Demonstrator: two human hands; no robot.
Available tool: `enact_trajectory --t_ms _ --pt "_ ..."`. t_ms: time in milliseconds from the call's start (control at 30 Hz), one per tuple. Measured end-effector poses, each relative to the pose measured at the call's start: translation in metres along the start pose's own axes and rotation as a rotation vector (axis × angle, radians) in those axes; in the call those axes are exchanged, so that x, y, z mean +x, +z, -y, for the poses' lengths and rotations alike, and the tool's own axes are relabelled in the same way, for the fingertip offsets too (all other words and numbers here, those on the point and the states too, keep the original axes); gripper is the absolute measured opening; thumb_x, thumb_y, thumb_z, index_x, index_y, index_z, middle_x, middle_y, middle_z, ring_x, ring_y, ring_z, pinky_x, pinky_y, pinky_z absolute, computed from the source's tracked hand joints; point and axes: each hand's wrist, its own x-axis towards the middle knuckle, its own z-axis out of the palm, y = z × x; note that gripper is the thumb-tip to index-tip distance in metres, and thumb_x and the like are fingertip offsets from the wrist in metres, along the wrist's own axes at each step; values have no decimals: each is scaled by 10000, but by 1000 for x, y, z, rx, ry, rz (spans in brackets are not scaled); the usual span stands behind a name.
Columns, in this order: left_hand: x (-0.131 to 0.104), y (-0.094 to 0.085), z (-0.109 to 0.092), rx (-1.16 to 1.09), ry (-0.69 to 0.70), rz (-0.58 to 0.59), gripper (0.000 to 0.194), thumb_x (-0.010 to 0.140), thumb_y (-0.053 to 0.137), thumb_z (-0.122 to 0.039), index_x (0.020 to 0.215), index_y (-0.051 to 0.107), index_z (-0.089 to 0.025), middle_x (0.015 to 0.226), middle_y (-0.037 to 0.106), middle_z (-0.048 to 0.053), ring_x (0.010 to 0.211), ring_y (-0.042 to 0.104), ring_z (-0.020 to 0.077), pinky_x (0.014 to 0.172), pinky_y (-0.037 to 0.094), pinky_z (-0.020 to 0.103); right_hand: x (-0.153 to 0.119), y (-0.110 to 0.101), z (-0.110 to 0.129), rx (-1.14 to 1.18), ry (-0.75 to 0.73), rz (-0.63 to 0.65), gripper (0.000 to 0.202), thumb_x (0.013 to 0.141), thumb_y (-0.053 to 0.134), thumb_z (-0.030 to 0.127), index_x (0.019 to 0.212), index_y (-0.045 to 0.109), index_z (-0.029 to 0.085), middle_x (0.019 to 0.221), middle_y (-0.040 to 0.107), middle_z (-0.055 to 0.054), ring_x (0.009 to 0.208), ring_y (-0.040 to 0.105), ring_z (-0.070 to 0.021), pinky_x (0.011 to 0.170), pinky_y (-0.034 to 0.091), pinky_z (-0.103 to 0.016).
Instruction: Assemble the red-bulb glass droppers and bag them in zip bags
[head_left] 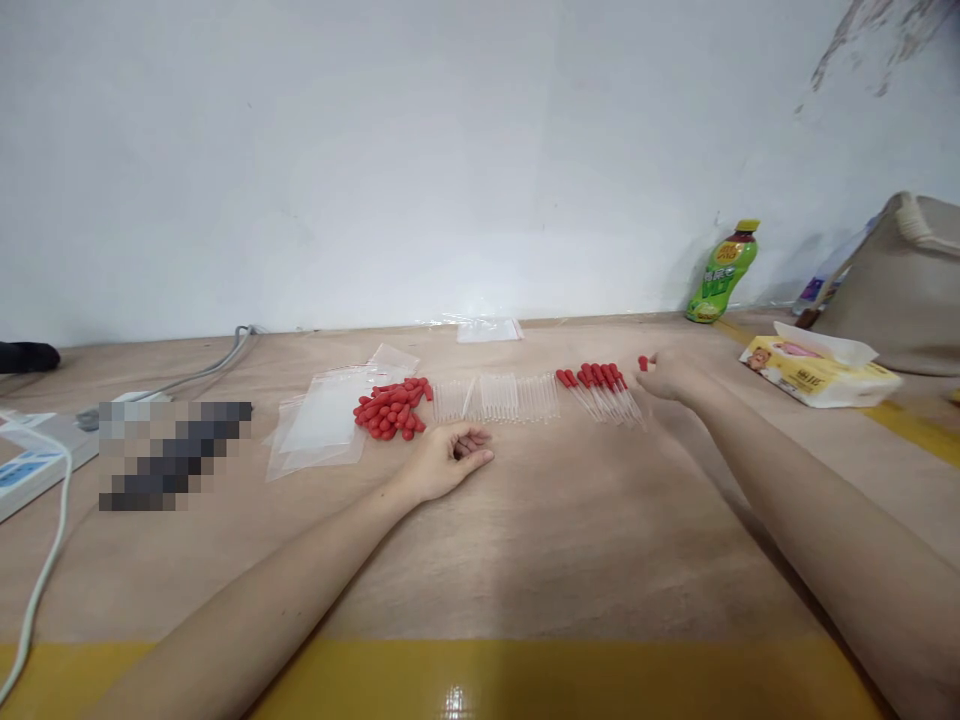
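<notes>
The right hand [667,375] pinches a red-capped dropper [643,363] at the right end of the row of finished droppers [600,390], toward the worktop's [525,540] far edge. The left hand [442,460] rests palm-up, fingers loosely curled and holding nothing, just in front of the red bulbs [390,408] and clear tubes [499,397]. Plastic bags [322,425] lie left of the bulbs.

I see a pale, slightly scuffed white wall [420,150] behind a light wooden tabletop [570,530] with a glossy yellow strip [525,680] along its near edge. At far right, peeling patches [877,40] mark the wall's upper corner. Light falls soft and even, with faint shadows.
</notes>
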Motion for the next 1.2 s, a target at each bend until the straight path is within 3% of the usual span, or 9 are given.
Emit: enact_trajectory --t_ms 100,300,467,567,667,767,967,1200 --pt "0 0 -1 3 -12 3 278 737 602 -319 940 623 -130 780 636 58 687 581 131 616 498 247 -11 -4 25 28 -12 34 486 683 596 271 1102 474 57 861 612 -138 788 583 -207 612 434 -252" --pt "0 1 0 -13 -18 7 282 732 607 -310 939 619 -119 772 632 62 679 575 129 612 494 245 -23 15 65 14 -74 122 521 731 563 377 1105 388 58 889 590 -156 772 578 -211 596 420 -262" --pt "0 1 0 -24 -25 9 284 728 612 -310 936 623 -118 772 634 64 676 577 127 609 494 242 -18 28 67 -46 -50 101 572 683 613 374 1107 390 60 891 588 -165 817 577 -255 630 428 -302" --pt "0 1 -1 -17 -19 5 281 727 611 -303 937 623 -116 780 634 66 676 577 128 611 496 246 -21 26 68 -60 -66 43 474 724 556 373 1082 439 85 906 598 -164 832 578 -260 641 429 -310" --pt "0 1 -1 -19 -12 8 272 731 608 -297 934 622 -116 783 633 66 679 577 129 614 497 248 -28 24 73 -55 -135 61 279 768 476 375 901 564 146 867 624 -129 813 585 -236 631 423 -290" --pt "0 1 -1 -21 -10 11 269 734 606 -294 937 620 -118 783 632 65 681 576 131 617 497 252 -36 26 81 -92 -164 135 244 766 457 341 756 617 157 813 638 -125 792 595 -233 620 421 -289" --pt "0 1 -1 -21 -12 9 273 734 604 -300 937 619 -118 774 632 62 676 576 130 620 495 255 -40 34 94 -129 -126 185 244 716 492 256 873 641 143 920 623 -151 860 585 -262 658 431 -327" --pt "-2 2 -3 49 30 -2 240 761 577 -276 944 606 -125 776 613 50 648 565 117 586 479 230 -32 36 102 -128 -98 270 265 693 515 262 891 643 141 861 625 -138 833 590 -258 636 434 -319"
